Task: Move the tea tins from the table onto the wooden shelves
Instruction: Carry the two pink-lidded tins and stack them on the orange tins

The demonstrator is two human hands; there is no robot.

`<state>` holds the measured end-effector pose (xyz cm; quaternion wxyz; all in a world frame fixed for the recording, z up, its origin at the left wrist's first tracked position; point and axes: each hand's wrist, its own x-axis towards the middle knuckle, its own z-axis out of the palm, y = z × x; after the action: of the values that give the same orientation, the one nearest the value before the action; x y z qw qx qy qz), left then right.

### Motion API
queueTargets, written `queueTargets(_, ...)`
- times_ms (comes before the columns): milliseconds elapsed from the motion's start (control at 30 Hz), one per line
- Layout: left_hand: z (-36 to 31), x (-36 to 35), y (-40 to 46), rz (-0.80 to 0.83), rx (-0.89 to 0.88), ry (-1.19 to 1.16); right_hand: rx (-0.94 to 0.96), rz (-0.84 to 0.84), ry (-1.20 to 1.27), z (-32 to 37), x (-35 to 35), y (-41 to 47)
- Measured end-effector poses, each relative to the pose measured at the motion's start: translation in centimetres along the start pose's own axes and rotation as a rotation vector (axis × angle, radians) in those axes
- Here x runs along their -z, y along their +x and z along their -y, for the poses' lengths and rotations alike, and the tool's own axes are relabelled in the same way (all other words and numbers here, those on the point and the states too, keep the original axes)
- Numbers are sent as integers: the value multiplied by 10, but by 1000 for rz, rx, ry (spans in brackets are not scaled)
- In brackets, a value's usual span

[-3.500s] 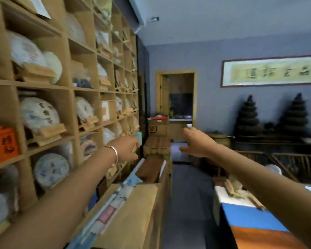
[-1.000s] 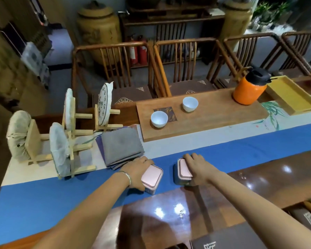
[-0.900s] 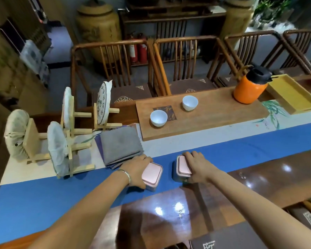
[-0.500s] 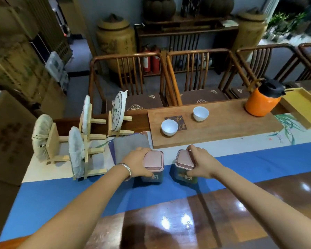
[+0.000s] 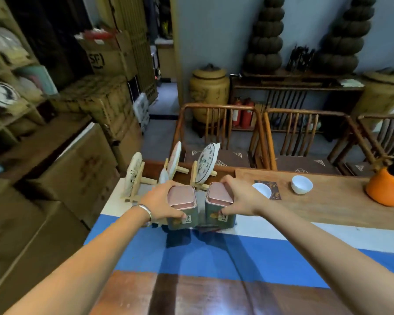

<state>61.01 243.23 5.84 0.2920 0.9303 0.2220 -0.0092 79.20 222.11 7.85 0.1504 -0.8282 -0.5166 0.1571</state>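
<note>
Two square green tea tins with pink lids are held side by side above the table (image 5: 214, 296). My left hand (image 5: 159, 201) grips the left tea tin (image 5: 182, 206) from its left side. My right hand (image 5: 241, 198) grips the right tea tin (image 5: 220, 204) from its right side. Both tins are upright and lifted off the blue runner (image 5: 203, 255), with their shadows below. The wooden shelves (image 5: 7, 96) with round tea cakes stand at the far left.
Three tea cakes on wooden stands (image 5: 134, 176) stand just beyond the tins. Two white cups (image 5: 301, 184) and an orange jug (image 5: 388, 189) sit on a wooden tray to the right. Cardboard boxes (image 5: 82, 164) line the left side below the shelves. Wooden chairs (image 5: 216, 133) stand behind the table.
Both hands have lifted the tins off the blue runner and carried them up and away from me. The view has swung up and to the left, toward the boxes and shelves.
</note>
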Motion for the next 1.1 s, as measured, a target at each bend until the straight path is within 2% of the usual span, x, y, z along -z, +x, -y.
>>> queueTargets(233, 77, 99, -124, -286, 140, -18, 263, -28, -19, 146, -4, 47)
queueTargets(600, 192, 225, -459, -695, 471, -77, 678, 37, 63, 504, -79, 27)
queueTargets(700, 203, 246, -530, -742, 540, -79, 737, 65, 120, 570, -97, 15)
queueTargets(933, 213, 272, -731, -1045, 759, -192, 1011, 201, 146, 755, -133, -36)
queueTargets(1100, 209, 282, -838, -1246, 833, -221, 1194, 248, 201, 862, -143, -74)
